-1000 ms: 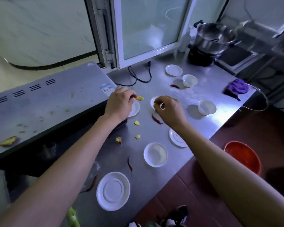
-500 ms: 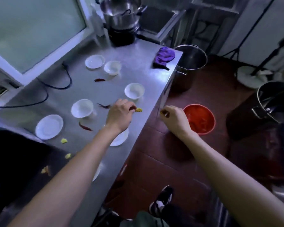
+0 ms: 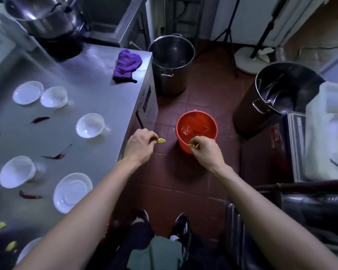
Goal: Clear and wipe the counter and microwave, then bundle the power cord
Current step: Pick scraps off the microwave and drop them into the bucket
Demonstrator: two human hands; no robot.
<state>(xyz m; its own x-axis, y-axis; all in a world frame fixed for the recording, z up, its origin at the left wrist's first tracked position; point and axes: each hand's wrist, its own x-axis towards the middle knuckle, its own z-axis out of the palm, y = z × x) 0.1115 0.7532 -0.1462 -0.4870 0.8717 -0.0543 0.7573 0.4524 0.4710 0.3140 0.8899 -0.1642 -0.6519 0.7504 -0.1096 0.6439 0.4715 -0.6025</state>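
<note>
Scraps of yellow peel (image 3: 161, 140) are pinched in your left hand (image 3: 140, 146) fingers just past the steel table (image 3: 105, 98) edge, a smaller bit in your right hand (image 3: 206, 151) over the round red plastic bucket (image 3: 196, 129) on the floor: you are clearing, so bring the left over the rim before letting go.

No lettering, label, brand, number or sign can be read anywhere in this kitchen view; a dark plate on the steel counter's (image 3: 105, 106) side panel, at about 11 o'clock, is too blurred to make out.
</note>
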